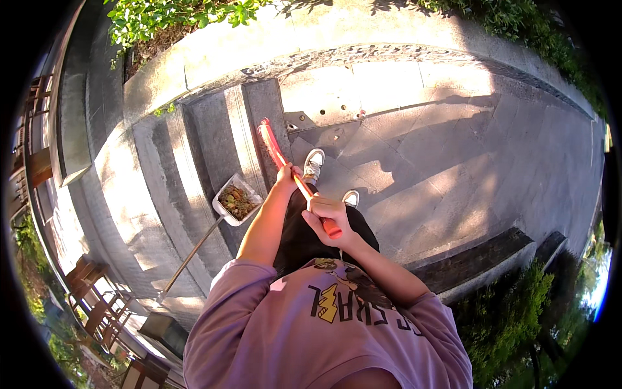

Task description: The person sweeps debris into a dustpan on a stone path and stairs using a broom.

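Note:
Both my hands are closed round a red-orange broom (303, 188), which slants from my body up toward the far left. My left hand (287, 175) wraps the stick just behind the red broom head (269, 141). Nearer my chest, my right hand (328, 212) grips the handle close to its rounded end. The broom head is over the edge of the lowest step; whether its bristles touch the concrete I cannot tell. Left of my left forearm, a white dustpan (220, 207) rests on the steps, holding dry leaves (236, 201). Its long thin handle (191, 256) runs toward the lower left.
Concrete steps (152, 194) rise to the left. Paving (447, 188) stretches right, with a low kerb (389, 58) and green plants (188, 16) beyond. Dark stone blocks (476, 259) and shrubs (505, 311) stand at the lower right. Wooden chairs (103, 311) are at the far lower left.

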Action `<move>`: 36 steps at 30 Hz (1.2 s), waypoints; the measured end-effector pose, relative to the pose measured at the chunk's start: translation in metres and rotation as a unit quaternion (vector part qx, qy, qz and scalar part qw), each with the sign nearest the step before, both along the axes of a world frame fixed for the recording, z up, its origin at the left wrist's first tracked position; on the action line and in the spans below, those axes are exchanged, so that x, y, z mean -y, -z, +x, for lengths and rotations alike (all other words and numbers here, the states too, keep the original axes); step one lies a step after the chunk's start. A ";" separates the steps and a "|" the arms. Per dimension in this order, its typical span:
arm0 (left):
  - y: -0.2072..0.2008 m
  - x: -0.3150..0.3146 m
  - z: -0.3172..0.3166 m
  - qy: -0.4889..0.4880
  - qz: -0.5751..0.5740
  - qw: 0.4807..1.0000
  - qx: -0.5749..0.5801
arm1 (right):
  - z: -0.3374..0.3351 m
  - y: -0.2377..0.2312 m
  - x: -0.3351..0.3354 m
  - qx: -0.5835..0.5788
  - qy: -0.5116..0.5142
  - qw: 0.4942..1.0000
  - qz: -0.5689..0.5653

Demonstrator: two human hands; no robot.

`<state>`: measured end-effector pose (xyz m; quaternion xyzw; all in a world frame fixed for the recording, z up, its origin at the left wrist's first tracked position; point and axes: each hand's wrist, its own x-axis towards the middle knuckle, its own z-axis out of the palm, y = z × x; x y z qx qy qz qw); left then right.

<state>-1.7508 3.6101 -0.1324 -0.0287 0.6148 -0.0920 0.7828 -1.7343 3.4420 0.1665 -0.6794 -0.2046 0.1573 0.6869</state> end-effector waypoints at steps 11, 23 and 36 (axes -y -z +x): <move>0.052 0.126 0.106 0.107 0.017 0.992 0.062 | 0.080 -0.034 0.025 -0.016 0.205 0.966 -0.155; -0.032 0.030 0.178 0.178 0.185 0.967 0.005 | 0.132 -0.013 0.004 -0.052 0.249 0.967 0.006; 0.095 -0.043 0.254 0.210 0.148 0.965 0.050 | 0.240 0.053 -0.042 -0.114 0.210 0.971 -0.002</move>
